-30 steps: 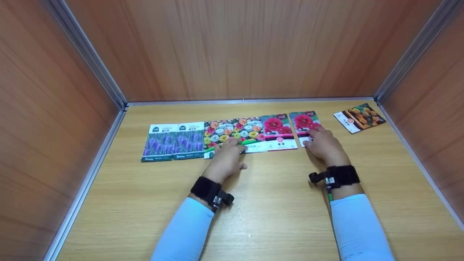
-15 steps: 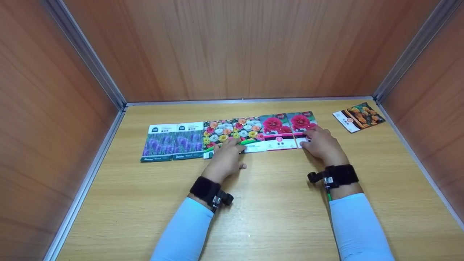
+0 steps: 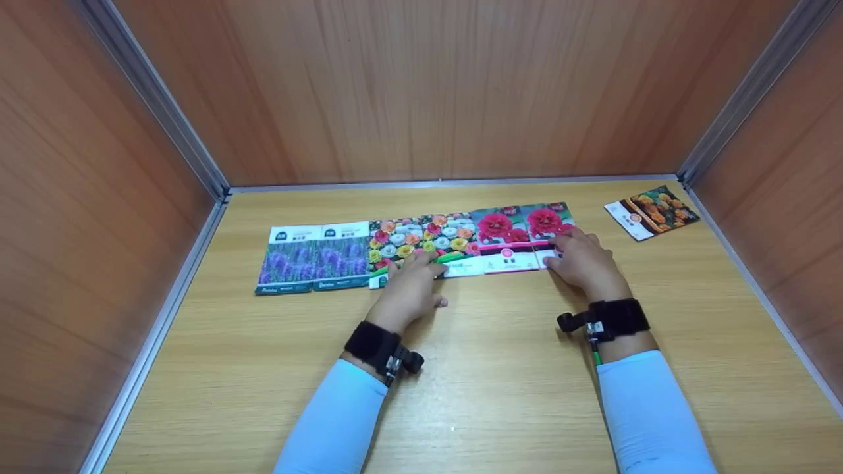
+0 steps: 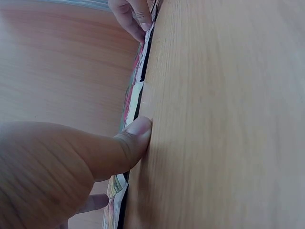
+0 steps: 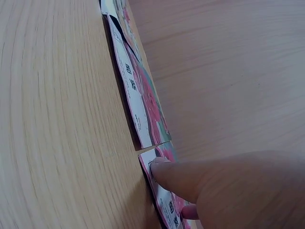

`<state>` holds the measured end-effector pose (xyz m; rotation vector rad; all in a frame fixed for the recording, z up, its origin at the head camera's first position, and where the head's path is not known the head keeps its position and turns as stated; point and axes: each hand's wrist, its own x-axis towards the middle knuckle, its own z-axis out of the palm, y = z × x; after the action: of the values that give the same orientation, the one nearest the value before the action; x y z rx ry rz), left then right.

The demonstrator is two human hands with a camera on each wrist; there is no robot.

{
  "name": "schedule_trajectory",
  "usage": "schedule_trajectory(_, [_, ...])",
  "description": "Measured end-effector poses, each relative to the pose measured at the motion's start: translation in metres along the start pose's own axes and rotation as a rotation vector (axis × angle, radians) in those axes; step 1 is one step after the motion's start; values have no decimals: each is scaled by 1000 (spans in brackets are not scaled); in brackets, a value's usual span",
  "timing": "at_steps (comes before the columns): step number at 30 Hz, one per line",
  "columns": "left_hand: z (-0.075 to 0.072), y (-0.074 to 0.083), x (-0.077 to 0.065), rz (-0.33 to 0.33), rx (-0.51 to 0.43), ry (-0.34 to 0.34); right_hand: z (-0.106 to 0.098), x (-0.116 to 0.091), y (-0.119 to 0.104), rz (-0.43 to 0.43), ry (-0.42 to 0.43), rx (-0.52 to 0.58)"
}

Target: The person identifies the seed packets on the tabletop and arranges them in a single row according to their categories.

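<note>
A row of flower seed packets lies flat across the table in the head view. From the left come two lavender packets (image 3: pixel 286 260), two with multicoloured blooms (image 3: pixel 450 232) and two with pink flowers (image 3: pixel 498 227). My left hand (image 3: pixel 409 289) rests its fingers on the multicoloured pair, covering part of their lower edges. With extended fingers, my right hand (image 3: pixel 585 263) presses on the rightmost pink packet (image 3: pixel 545 218), hiding its lower right corner. In the right wrist view its thumb (image 5: pixel 167 171) lies on the white lower band, with a narrow seam to the neighbouring packet (image 5: pixel 136 102).
An orange-flower packet (image 3: pixel 658 212) lies tilted by itself at the far right, near the side wall. Wood-grain panels (image 3: pixel 435 92) enclose the table (image 3: pixel 487 395) at the back and on both sides.
My right hand has slid the rightmost pink packet left, closing the gap to the other pink one; most of this came in the first half second. My left hand has stayed in place.
</note>
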<state>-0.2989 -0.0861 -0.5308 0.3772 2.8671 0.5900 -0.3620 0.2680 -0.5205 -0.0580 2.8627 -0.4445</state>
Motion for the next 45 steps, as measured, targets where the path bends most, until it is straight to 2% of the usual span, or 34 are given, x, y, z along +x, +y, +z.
schedule_trajectory(5, [-1, 0, 0, -5, -3, -2, -2, -1, -2, 11, 0, 7])
schedule_trajectory(11, [-1, 0, -1, -7, 5, -2, -7, 0, 4, 30, 40, 27])
schedule_trajectory(15, [-1, 1, 0, -12, 9, -4, -14, 0, 23, 69, 74, 81])
schedule_trajectory(20, [1, 3, 1, -2, 7, -10, -25, -3, 61, 101, 141, 139])
schedule_trajectory(24, [2, 3, 2, -2, 3, -12, -28, -3, 85, 155, 113, 178])
schedule_trajectory(27, [2, 1, 1, -10, 1, -16, -27, -1, 95, 197, 65, 199])
schedule_trajectory(34, [-1, 0, 0, -5, 9, -2, -28, -4, 95, 247, 42, 170])
schedule_trajectory(42, [1, 0, 1, -3, 16, -7, -38, -16, 102, 447, 9, 166])
schedule_trajectory(45, [0, 0, 2, -1, 25, 0, -39, -19, 105, 490, 15, 171])
